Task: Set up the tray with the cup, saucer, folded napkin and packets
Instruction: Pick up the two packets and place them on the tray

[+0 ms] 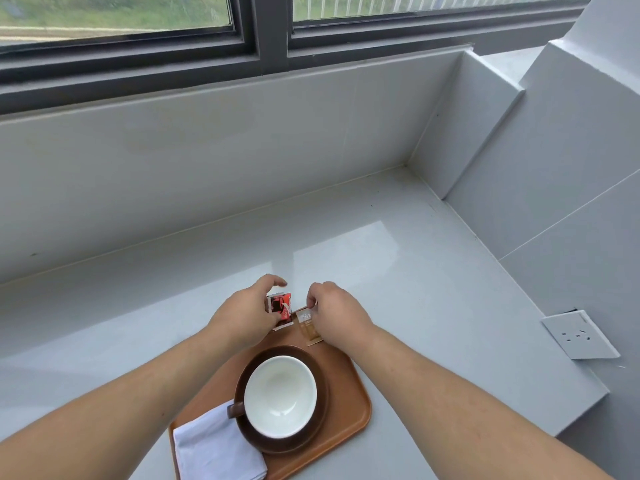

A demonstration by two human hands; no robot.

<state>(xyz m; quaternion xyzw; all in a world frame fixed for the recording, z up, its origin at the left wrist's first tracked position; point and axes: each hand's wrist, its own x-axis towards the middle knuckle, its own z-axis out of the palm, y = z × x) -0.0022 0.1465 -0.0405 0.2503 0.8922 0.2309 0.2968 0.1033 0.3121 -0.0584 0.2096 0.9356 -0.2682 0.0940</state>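
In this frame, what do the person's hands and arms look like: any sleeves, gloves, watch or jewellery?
Both forearms are bare as far as the picture's lower edge, with no sleeve in sight. The left hand and the right hand wear no gloves. No watch, bracelet or ring shows on the visible sides of the wrists and fingers.

Both forearms are showing bare from elbow to wrist with no sleeve, watch or bracelet, and the left hand (248, 308) and right hand (337, 315) are wearing no gloves or rings, nails looking short.
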